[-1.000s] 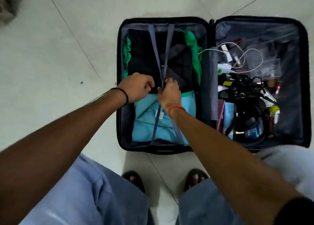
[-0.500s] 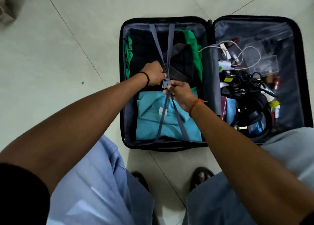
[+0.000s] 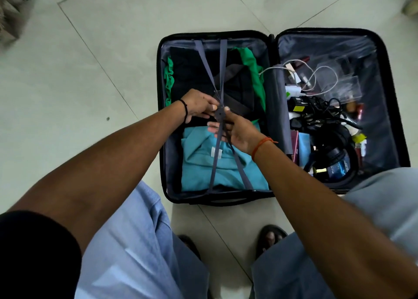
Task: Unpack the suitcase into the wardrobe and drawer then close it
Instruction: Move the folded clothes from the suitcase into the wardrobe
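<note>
Hands: two, both at the buckle where the grey straps crossed. Left hand pinched the buckle from its left side; right hand pinched it from below, fingers curled round the straps.

Suitcase: one, lying open on the floor, two halves. Left half: one teal garment nearest the person, black clothing beyond it, green fabric showing at two edges; all under the straps. Right half: white cable, black cables, headphones, small items too jumbled to count.

Wristbands: one black, left; one orange, right.

Cut off: the right half's near corner, behind the person's knee. Open floor lay left of and beyond the case.
</note>
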